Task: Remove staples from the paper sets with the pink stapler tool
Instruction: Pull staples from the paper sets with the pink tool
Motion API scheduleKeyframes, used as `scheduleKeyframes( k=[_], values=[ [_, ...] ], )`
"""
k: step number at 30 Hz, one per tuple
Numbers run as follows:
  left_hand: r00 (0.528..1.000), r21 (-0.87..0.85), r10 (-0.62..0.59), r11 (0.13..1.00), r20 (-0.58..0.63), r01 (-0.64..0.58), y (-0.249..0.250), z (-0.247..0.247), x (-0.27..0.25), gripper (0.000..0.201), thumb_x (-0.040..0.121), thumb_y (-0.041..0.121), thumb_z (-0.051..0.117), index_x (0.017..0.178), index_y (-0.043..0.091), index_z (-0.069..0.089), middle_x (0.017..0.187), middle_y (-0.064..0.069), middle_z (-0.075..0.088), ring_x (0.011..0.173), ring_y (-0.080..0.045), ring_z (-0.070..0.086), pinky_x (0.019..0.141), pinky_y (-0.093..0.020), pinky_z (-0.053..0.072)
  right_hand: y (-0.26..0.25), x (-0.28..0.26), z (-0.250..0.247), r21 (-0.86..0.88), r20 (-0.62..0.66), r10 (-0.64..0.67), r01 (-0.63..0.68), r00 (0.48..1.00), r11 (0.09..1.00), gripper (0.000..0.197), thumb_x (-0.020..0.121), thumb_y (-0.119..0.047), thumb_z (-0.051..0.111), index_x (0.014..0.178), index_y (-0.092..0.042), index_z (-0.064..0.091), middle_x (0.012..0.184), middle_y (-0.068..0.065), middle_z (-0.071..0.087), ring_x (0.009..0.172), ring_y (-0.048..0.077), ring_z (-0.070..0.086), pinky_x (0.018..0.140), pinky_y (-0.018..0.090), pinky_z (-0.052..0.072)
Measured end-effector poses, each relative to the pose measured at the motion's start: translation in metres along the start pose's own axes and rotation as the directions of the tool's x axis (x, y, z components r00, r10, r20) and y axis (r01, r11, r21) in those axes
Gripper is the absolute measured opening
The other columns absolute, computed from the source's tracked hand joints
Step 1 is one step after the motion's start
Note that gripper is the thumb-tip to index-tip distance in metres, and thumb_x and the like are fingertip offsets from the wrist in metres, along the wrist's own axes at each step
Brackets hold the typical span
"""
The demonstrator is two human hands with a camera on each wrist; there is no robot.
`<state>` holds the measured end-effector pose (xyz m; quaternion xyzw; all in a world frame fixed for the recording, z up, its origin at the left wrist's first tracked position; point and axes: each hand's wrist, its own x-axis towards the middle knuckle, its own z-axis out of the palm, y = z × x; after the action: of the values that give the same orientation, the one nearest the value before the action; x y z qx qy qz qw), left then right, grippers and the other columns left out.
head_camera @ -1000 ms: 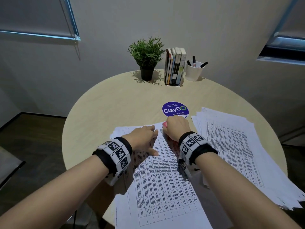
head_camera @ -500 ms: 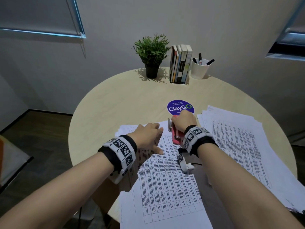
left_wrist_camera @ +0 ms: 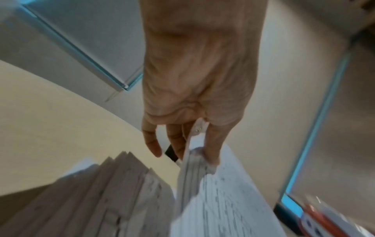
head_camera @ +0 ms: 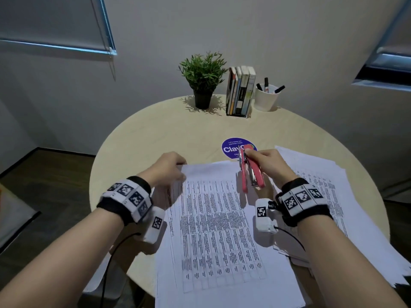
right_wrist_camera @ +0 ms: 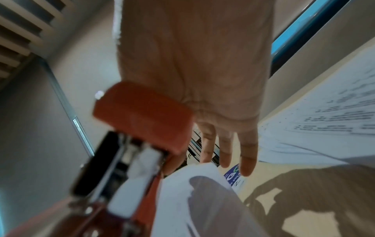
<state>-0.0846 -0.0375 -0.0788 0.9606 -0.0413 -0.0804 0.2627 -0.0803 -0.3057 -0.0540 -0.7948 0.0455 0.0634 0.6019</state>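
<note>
A stapled set of printed pages lies in front of me on the round table. My left hand grips its top left corner, thumb over the top sheet and fingers under the corner. My right hand holds the pink stapler tool lifted above the top right of the set, its metal part showing between the pink halves. In the right wrist view the stapler sits against the palm, while several fingers stretch out past it.
A spread pile of loose printed sheets covers the right side of the table. A purple round sticker lies behind the stapler. A potted plant, upright books and a white pen cup stand at the far edge.
My right hand has picked the stapler tool up off the pages and raised it. My left hand has slid from the middle of the page to its top left corner and gripped it.
</note>
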Motion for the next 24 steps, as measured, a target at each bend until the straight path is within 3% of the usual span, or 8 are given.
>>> scheduleKeyframes(
  k=[3,6,10,16,18,20,22,24],
  values=[
    [0.995,-0.388,0.006,0.92,-0.097,-0.044,-0.005,-0.021,-0.003,0.019,0.08,0.005,0.07,0.064,0.009,0.06,0.058,0.0,0.052,0.05,-0.011,0.045,0.051,-0.023,0.033,0.006,-0.003,-0.001,0.029,0.072,0.02,-0.022,0.997,0.999,0.032,0.095,-0.027,0.062,0.079,-0.001,0.07,0.063,0.007,0.065,0.051,0.011,0.061,0.048,0.018,0.047],
    [0.991,-0.667,-0.037,0.743,-0.127,-0.058,-0.005,-0.029,-0.006,0.012,0.088,0.003,0.064,0.076,0.006,0.065,0.063,-0.002,0.059,0.053,-0.01,0.055,0.055,-0.023,0.042,0.009,-0.007,0.005,0.057,0.058,0.004,-0.007,0.998,0.998,0.028,0.094,-0.025,0.063,0.088,0.002,0.068,0.068,0.012,0.06,0.054,0.014,0.057,0.048,0.017,0.047],
    [0.974,-0.795,-0.133,0.603,-0.183,-0.067,0.001,-0.024,-0.007,0.014,0.093,0.001,0.056,0.085,0.007,0.066,0.061,0.005,0.068,0.054,-0.008,0.063,0.053,-0.019,0.049,0.006,-0.017,0.009,0.182,0.137,0.046,-0.071,0.99,0.981,0.026,0.095,-0.023,0.062,0.084,0.0,0.067,0.059,0.006,0.062,0.046,0.012,0.058,0.043,0.015,0.044],
    [0.964,-0.902,-0.239,0.431,-0.112,0.002,0.009,-0.018,0.002,0.027,0.098,0.028,0.051,0.105,0.004,0.06,0.093,-0.018,0.065,0.079,-0.03,0.062,0.072,-0.038,0.049,-0.003,-0.019,0.001,0.186,0.083,0.068,-0.082,0.994,0.979,0.032,0.09,-0.028,0.066,0.076,0.001,0.068,0.06,0.004,0.066,0.054,0.017,0.061,0.056,0.026,0.049],
    [0.976,-0.882,-0.198,0.472,-0.09,0.014,0.01,-0.018,0.003,0.029,0.098,0.032,0.051,0.103,0.006,0.062,0.09,-0.014,0.065,0.078,-0.028,0.06,0.064,-0.034,0.049,-0.009,-0.014,-0.019,0.078,-0.007,0.063,-0.062,0.998,0.995,0.036,0.09,-0.034,0.066,0.081,0.001,0.07,0.067,0.005,0.068,0.061,0.019,0.061,0.063,0.029,0.048],
    [0.985,-0.744,-0.132,0.668,-0.113,0.004,0.008,-0.015,0.002,0.019,0.095,0.02,0.058,0.101,0.004,0.063,0.089,-0.01,0.068,0.081,-0.024,0.065,0.057,-0.026,0.053,-0.013,-0.011,-0.043,-0.091,-0.115,0.04,-0.051,0.993,0.995,0.041,0.088,-0.037,0.067,0.082,0.003,0.071,0.069,0.008,0.067,0.063,0.02,0.06,0.062,0.03,0.046],
    [0.995,-0.42,-0.035,0.907,-0.097,-0.009,0.002,-0.006,0.003,0.023,0.087,0.016,0.068,0.106,0.005,0.063,0.092,-0.006,0.068,0.083,-0.017,0.066,0.064,-0.021,0.051,-0.011,-0.007,-0.069,-0.241,-0.238,0.017,-0.076,0.971,0.968,0.039,0.089,-0.033,0.068,0.075,0.004,0.067,0.061,0.011,0.06,0.053,0.018,0.056,0.049,0.022,0.042],
    [0.999,-0.084,0.023,0.996,-0.022,-0.025,-0.001,0.005,0.002,0.042,0.08,0.022,0.075,0.117,0.008,0.06,0.103,-0.003,0.065,0.085,-0.011,0.061,0.073,-0.018,0.044,-0.003,-0.005,-0.093,-0.338,-0.337,0.022,-0.143,0.941,0.93,0.038,0.09,-0.028,0.067,0.072,0.005,0.062,0.061,0.016,0.056,0.046,0.018,0.056,0.04,0.02,0.039]
  ],
)
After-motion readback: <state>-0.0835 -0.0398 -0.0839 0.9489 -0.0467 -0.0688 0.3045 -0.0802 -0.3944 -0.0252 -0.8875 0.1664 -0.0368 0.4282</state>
